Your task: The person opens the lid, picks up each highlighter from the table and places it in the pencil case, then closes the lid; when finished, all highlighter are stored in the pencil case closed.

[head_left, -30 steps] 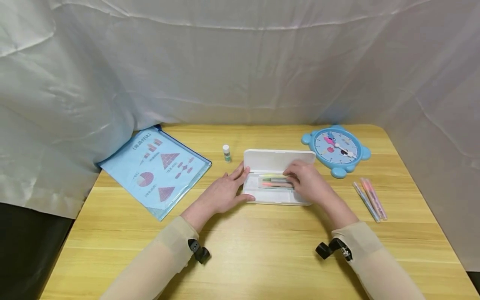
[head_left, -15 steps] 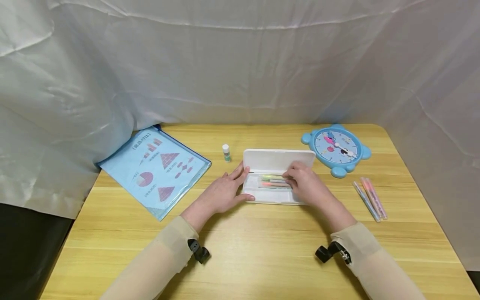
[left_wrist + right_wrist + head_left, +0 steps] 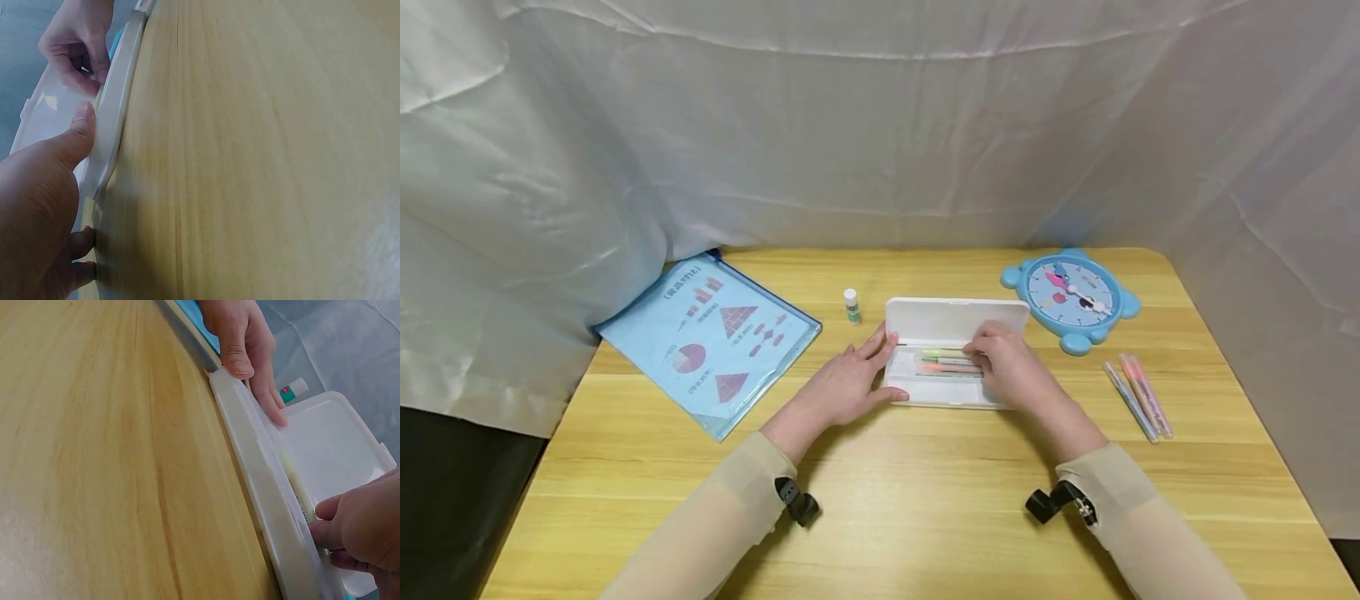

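Note:
A white pencil case [image 3: 957,312] lies on the table with its lid raised at the back. Several pens and markers [image 3: 951,367] with coloured tips lie side by side in its tray. My left hand [image 3: 846,385] grips the case's left end, thumb at the front corner and fingers by the lid. Over the tray's right part, my right hand [image 3: 1011,362] pinches a yellow marker [image 3: 297,485] between thumb and fingers. The marker's right end is hidden by that hand. In the left wrist view, the left thumb [image 3: 81,128] lies on the case rim.
A blue zip folder [image 3: 715,342] with printed charts lies at the left. Behind the case stands a small glue stick [image 3: 852,307]. To the right are a blue toy clock [image 3: 1072,302] and several pens [image 3: 1138,397] on the wooden table [image 3: 910,517]. A grey curtain [image 3: 880,125] hangs behind.
The right hand has shifted slightly to the left over the tray, along with its forearm. The left hand keeps its place on the case.

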`<state>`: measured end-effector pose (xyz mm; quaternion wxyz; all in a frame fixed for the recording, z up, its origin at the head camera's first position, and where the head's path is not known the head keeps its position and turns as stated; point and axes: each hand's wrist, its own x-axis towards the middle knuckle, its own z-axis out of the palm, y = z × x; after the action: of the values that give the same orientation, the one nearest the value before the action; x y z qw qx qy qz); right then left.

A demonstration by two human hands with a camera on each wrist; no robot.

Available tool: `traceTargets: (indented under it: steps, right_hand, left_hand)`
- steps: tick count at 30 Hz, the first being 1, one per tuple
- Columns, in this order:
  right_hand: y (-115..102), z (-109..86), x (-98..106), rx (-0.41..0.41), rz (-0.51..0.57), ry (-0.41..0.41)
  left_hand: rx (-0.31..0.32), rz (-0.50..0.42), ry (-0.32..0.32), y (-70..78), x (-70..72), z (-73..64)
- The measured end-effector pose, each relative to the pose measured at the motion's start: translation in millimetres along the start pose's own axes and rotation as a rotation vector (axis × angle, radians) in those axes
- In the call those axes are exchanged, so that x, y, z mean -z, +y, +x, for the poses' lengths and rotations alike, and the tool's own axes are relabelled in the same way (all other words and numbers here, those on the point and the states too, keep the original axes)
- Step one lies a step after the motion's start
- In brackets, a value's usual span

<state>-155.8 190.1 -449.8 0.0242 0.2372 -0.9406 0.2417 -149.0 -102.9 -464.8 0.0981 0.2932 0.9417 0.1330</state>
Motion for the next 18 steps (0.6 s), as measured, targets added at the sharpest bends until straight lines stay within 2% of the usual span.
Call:
traceTargets:
  steps: [7, 13, 18]
  right_hand:
    - [6, -3.0, 4, -0.001, 0.113, 0.029]
    - [10, -16.4, 25, -0.034, 0.244, 0.055]
    - [16, -33.0, 43, -0.003, 0.258, 0.112]
  left_hand:
    - [0.003, -0.006, -0.002, -0.5, 0.1, 0.1]
    - [-0.007, 0.005, 0.004, -1.0, 0.2, -0.1]
    - [-0.005, -0.006, 0.002, -1.4, 0.2, 0.4]
